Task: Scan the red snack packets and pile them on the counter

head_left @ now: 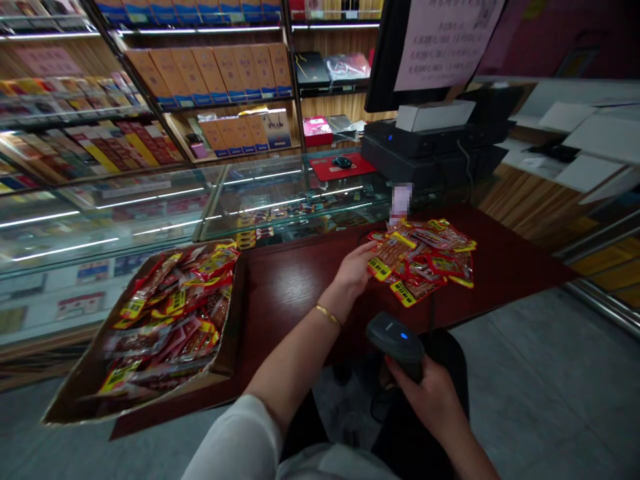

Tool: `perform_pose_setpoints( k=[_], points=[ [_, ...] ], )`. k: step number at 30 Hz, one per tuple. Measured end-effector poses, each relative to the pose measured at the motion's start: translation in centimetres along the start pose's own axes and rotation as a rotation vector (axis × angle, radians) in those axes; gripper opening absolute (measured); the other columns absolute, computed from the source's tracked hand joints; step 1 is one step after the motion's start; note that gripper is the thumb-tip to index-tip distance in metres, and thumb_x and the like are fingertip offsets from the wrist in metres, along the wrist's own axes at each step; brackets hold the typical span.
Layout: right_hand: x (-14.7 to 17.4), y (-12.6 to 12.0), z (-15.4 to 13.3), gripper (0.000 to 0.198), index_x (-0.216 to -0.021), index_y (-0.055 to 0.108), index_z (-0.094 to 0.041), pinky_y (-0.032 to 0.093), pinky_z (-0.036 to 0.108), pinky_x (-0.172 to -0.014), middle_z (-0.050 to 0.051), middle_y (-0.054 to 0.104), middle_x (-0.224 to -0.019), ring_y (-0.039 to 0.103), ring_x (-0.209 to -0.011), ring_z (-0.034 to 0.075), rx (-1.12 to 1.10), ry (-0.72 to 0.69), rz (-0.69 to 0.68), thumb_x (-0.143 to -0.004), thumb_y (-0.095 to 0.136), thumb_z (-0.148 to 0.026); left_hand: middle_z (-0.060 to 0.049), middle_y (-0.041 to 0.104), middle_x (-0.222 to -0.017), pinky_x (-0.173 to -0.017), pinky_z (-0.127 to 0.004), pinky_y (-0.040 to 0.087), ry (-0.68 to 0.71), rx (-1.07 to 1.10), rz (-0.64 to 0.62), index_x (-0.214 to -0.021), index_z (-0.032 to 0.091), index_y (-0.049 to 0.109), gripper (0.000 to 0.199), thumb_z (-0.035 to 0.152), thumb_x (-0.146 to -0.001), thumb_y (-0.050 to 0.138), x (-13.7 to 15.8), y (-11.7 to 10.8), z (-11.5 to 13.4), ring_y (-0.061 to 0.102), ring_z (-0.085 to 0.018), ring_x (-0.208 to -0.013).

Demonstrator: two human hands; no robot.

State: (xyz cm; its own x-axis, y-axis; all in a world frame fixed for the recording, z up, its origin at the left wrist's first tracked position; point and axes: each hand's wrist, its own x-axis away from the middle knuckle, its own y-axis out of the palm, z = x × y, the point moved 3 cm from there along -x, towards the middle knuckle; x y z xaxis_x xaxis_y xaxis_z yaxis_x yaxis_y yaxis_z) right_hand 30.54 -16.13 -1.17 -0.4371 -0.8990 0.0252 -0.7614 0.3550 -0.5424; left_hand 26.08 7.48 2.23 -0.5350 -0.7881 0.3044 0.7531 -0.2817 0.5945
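My left hand grips the edge of a snack packet, clear plastic with red and yellow print. It is held over a loose pile of similar snack packets on the dark red tabletop. Closer to my body, my right hand is wrapped round the handle of a black barcode scanner with a blue light on top. The scanner's head points away from me, below and apart from the pile. To the left, an open cardboard box holds many more of these packets.
A glass display counter runs along the table's far side. On it are a mouse on a red mat and a black register under a monitor. Shelves with boxed goods stand behind.
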Motion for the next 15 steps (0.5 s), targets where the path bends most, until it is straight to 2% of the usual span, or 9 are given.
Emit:
perform_pose_setpoints(
  k=[2,3,4,6,9,12,15],
  points=[
    [0.2,-0.3,0.2,0.040,-0.098,0.076,-0.019,0.061,0.032,-0.075,0.008,0.082,-0.084,0.078,-0.076,0.028,-0.006,0.014,0.023,-0.082,0.064,-0.053,-0.012,0.077,-0.106,-0.095,-0.036,0.055,0.001,-0.083,-0.081,-0.120,0.012,0.067,0.041,0.005,-0.080,0.061,-2.0,3.2,0.0,0.073,-0.018,-0.094],
    [0.3,-0.5,0.2,0.039,-0.097,0.077,-0.019,0.061,0.031,-0.074,0.007,0.082,-0.083,0.078,-0.076,0.027,-0.010,0.018,0.033,-0.082,0.064,-0.053,-0.011,0.076,-0.109,-0.098,-0.036,0.053,0.022,-0.137,-0.090,-0.119,0.012,0.067,0.041,0.004,-0.079,0.062,-2.5,4.0,0.1,0.072,-0.019,-0.098],
    [0.3,-0.6,0.2,0.038,-0.096,0.077,-0.019,0.061,0.031,-0.074,0.007,0.082,-0.083,0.078,-0.076,0.027,-0.011,0.024,0.043,-0.081,0.064,-0.052,-0.011,0.076,-0.112,-0.100,-0.036,0.052,0.059,-0.191,-0.081,-0.119,0.013,0.067,0.042,0.004,-0.079,0.062,-2.7,4.4,0.2,0.071,-0.019,-0.102],
    [0.3,-0.7,0.2,0.037,-0.095,0.077,-0.020,0.061,0.031,-0.074,0.007,0.082,-0.083,0.078,-0.077,0.027,-0.008,0.037,0.049,-0.082,0.064,-0.051,-0.012,0.074,-0.118,-0.102,-0.034,0.050,0.174,-0.284,-0.019,-0.118,0.013,0.067,0.042,0.002,-0.078,0.061,-1.9,3.7,0.6,0.069,-0.019,-0.108],
    [0.1,-0.5,0.3,0.038,-0.096,0.078,-0.020,0.061,0.031,-0.075,0.008,0.082,-0.086,0.079,-0.081,0.028,0.004,0.034,0.035,-0.081,0.064,-0.052,-0.011,0.073,-0.121,-0.102,-0.033,0.049,0.378,-0.451,0.074,-0.115,0.015,0.069,0.039,0.004,-0.079,0.060,2.5,-0.4,1.6,0.067,-0.019,-0.111],
    [-0.1,0.3,0.6,0.043,-0.093,0.078,-0.019,0.061,0.033,-0.071,0.008,0.082,-0.080,0.079,-0.077,0.030,0.032,0.044,-0.011,-0.078,0.063,-0.058,-0.009,0.074,-0.117,-0.098,-0.033,0.052,0.571,-0.667,0.193,-0.112,0.018,0.073,0.033,0.012,-0.082,0.061,9.9,-6.4,3.9,0.068,-0.020,-0.108],
    [-0.5,1.7,0.8,0.047,-0.087,0.078,-0.021,0.061,0.034,-0.064,0.008,0.081,-0.076,0.079,-0.074,0.032,0.078,0.068,-0.111,-0.074,0.066,-0.064,-0.007,0.075,-0.111,-0.098,-0.034,0.051,0.712,-0.871,0.465,-0.106,0.022,0.076,0.025,0.019,-0.085,0.062,18.2,-12.8,7.4,0.068,-0.022,-0.104]
  ],
)
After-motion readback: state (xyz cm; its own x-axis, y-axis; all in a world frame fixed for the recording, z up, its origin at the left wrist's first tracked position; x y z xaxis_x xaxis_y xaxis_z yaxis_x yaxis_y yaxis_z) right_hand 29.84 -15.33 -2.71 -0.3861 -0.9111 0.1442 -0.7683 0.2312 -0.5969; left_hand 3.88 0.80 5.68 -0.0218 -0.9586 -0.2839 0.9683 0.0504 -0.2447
